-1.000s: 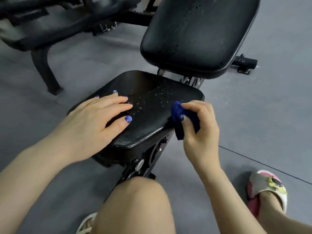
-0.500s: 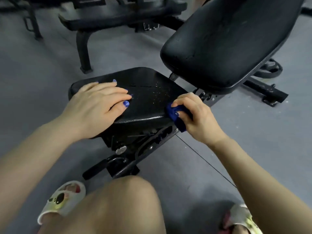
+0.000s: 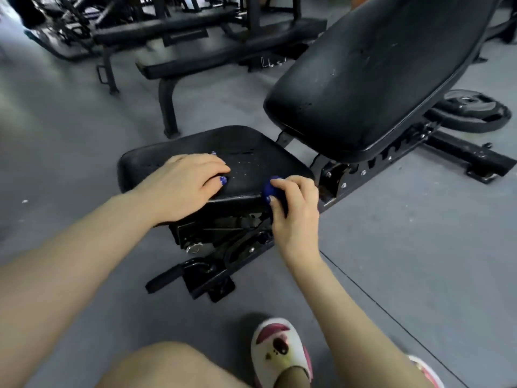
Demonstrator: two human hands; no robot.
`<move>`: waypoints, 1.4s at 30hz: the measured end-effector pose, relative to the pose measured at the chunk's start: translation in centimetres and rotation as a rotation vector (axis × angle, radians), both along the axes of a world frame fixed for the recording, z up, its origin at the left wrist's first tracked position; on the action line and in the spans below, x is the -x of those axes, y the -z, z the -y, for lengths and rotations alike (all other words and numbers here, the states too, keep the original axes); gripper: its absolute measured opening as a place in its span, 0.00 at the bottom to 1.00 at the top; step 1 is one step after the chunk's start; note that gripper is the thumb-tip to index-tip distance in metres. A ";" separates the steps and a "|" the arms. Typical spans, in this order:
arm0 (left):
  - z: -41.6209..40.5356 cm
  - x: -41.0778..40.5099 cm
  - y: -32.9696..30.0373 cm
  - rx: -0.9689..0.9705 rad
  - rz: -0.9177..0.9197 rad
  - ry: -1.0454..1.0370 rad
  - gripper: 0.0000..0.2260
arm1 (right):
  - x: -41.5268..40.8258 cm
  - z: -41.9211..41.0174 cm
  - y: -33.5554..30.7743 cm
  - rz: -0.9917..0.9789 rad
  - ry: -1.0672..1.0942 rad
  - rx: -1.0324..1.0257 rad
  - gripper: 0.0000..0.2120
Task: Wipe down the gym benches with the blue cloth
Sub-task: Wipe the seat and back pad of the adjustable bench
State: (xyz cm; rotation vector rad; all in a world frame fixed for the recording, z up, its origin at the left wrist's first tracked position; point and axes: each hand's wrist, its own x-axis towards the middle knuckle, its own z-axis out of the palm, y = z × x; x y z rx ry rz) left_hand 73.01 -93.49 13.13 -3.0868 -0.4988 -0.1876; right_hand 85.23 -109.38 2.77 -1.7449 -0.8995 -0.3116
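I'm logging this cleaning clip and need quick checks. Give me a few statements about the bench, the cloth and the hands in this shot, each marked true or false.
1. The right hand grips the blue cloth at the near right edge of the seat pad. True.
2. The left hand holds a spray bottle. False: it rests flat on the seat pad and holds nothing.
3. Small pale specks show on the seat pad between the two hands. True.
4. The backrest pad lies flat, level with the seat. False: it is tilted upward, away from the seat.
5. A weight plate lies on the floor beyond the bench frame. True.
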 end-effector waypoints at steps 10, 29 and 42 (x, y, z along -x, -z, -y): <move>1.2 -4.5 2.5 0.000 -0.018 -0.004 0.25 | -0.5 -0.8 4.0 -0.041 0.100 -0.262 0.13; 1.3 -4.5 3.1 -0.022 -0.015 -0.010 0.26 | -5.5 1.6 1.6 -0.518 0.127 -0.177 0.11; 1.9 -4.3 3.0 -0.012 -0.003 -0.060 0.25 | -11.1 3.7 -5.8 0.606 -0.327 0.705 0.18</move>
